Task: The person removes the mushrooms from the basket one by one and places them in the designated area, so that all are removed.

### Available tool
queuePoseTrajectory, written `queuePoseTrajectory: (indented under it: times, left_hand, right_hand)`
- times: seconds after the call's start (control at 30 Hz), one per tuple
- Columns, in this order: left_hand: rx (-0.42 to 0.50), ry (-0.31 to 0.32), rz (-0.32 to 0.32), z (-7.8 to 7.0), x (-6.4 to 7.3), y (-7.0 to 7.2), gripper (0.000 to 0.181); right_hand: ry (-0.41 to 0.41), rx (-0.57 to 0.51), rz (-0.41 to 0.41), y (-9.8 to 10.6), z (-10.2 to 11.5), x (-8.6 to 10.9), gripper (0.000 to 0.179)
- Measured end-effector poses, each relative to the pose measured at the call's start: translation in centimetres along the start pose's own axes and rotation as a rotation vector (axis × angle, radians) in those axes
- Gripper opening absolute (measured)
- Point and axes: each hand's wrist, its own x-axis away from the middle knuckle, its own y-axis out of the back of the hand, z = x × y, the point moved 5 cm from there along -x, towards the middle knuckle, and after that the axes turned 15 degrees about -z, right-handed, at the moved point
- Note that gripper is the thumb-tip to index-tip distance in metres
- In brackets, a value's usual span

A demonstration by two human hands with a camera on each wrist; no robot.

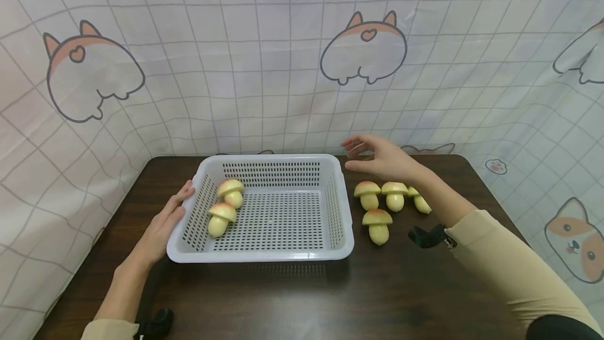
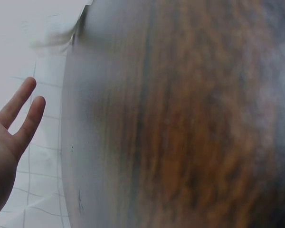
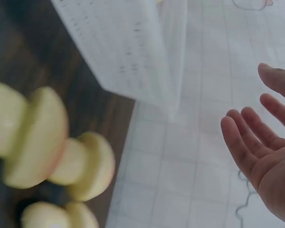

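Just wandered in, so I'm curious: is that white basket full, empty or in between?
In between: the white basket holds two mushrooms near its left end, while most of its slotted floor shows bare.

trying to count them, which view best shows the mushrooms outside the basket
The head view: four mushrooms show clearly on the table beside the basket, though the right arm covers part of one. The right wrist view shows only three, close but blurred, two cut off. The left wrist view shows none.

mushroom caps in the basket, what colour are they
The caps are pale yellow with a reddish-orange tinge on top, best seen in the head view.
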Motion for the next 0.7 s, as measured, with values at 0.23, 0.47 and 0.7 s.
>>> queuePoseTrajectory:
  times: [0.23, 0.47, 0.7]
  left_hand:
    - [0.022, 0.011, 0.01, 0.3, 0.1, 0.0, 0.046]
    - [0.01, 0.001, 0.009, 0.2, 0.0, 0.1, 0.046]
    - [0.008, -0.017, 0.01, 0.2, -0.1, 0.2, 0.046]
  right_hand:
    - [0.038, -0.022, 0.011, -2.3, 2.2, -2.3, 0.043]
    - [0.092, -0.061, 0.061, -5.8, 3.4, -4.2, 0.04]
    - [0.127, -0.044, 0.105, -9.0, 4.3, -6.5, 0.037]
